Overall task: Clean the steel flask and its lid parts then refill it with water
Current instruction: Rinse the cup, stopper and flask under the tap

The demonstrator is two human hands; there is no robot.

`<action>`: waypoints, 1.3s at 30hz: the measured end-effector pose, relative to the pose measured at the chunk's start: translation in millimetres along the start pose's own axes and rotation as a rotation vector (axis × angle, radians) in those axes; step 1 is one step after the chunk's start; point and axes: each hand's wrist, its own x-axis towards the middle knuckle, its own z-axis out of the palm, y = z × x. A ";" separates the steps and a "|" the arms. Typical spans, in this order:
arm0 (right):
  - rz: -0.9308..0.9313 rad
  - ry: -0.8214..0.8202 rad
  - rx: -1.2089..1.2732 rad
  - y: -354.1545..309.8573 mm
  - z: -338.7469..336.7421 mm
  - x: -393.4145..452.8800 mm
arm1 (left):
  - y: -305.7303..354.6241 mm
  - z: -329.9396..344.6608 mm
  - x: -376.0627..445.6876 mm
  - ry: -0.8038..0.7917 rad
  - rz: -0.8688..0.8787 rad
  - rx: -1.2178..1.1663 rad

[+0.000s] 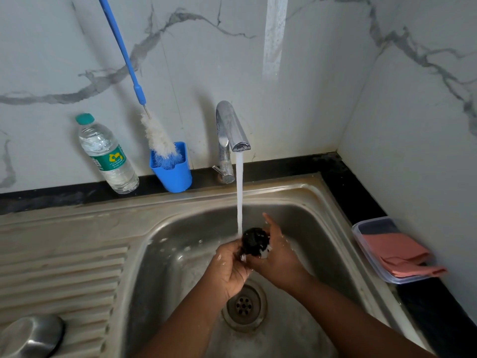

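Nearest to us, at the lower left on the ribbed drainboard, lies a rounded steel piece, which we take to belong to the flask though we cannot tell which part it is; the flask body itself is not in view. Just past it our two hands meet over the sink, directly above the drain. Our chief worry sits here: the black lid part is small, wet and under a strong stream, so a slack grip or a push from the water could drop it into the basin, and any loose ring or seal could slide toward the drain holes. The stream striking the part also throws spray, which may wet the counter and the pink cloth lying in the clear container at our right. Our left hand curls narrowly round the near side of the lid part, fingers wrapped against it. Our right hand cups it from beneath and behind, fingers partly closed, with one finger pointing up toward the water. Further back, the tap runs freely. Beside it stand the blue cup holding the long bottle brush, and a plastic water bottle against the marble wall.
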 end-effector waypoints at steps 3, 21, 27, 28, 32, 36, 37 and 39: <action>0.145 0.011 0.268 3.5 -5.9 -1.2 | 0.8 5.8 -0.4 0.053 0.073 0.105; -0.115 -0.081 -0.670 -41.6 -20.4 -5.8 | 25.3 -24.7 -19.1 0.135 0.349 0.873; -0.190 -0.057 -0.751 -27.0 -6.1 -32.5 | 18.9 -57.6 -30.7 0.153 0.495 1.677; -0.195 -0.093 -0.757 -24.1 -3.0 -37.4 | 19.5 -60.1 -35.1 0.162 0.497 1.827; -0.261 -0.067 -0.708 -16.5 5.6 -49.2 | 19.4 -69.2 -51.2 0.209 0.472 2.172; -0.241 -0.096 -0.727 -24.0 7.3 -54.6 | 13.0 -78.6 -64.3 0.212 0.483 2.235; -0.235 -0.093 -0.718 -26.0 7.3 -55.7 | 12.8 -79.7 -67.4 0.227 0.503 2.246; -0.253 -0.075 -0.728 -29.4 7.9 -57.1 | 13.3 -81.1 -74.6 0.244 0.572 2.259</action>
